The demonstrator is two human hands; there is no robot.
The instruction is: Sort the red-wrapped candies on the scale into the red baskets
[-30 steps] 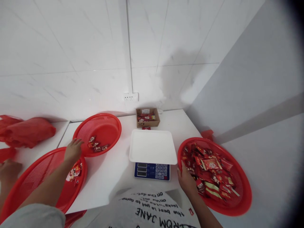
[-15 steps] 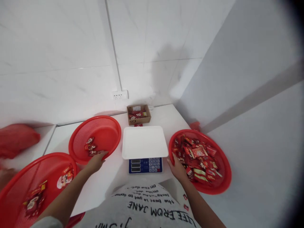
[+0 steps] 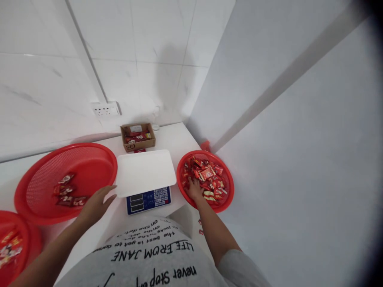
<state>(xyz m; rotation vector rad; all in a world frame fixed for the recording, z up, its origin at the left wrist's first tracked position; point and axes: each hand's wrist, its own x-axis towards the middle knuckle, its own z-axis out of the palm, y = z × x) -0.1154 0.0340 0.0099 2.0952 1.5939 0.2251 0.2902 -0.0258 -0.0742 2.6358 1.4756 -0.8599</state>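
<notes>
My right hand (image 3: 195, 189) reaches into the right red basket (image 3: 229, 181), its fingers spread over a heap of wrapped candies (image 3: 207, 173). My left hand (image 3: 96, 205) is open, thumb apart from the fingers, with fingertips at the left edge of a white tray (image 3: 146, 172). That tray sits on a scale with a blue keypad panel (image 3: 149, 200) and holds nothing. Beside my left hand is another red basket (image 3: 98, 157) with several dark red packets (image 3: 67, 193) in it.
A small cardboard box (image 3: 139, 146) with red packets stands behind the scale. A third red basket (image 3: 25, 239) is cut off at the lower left. Wall sockets (image 3: 105, 109) are above the white table (image 3: 172, 133), and a grey wall (image 3: 284, 159) closes off the right.
My right hand has moved from the right basket's rim in among the candies. My left hand has left the left basket's rim and come to the tray's edge. The view has turned right.
</notes>
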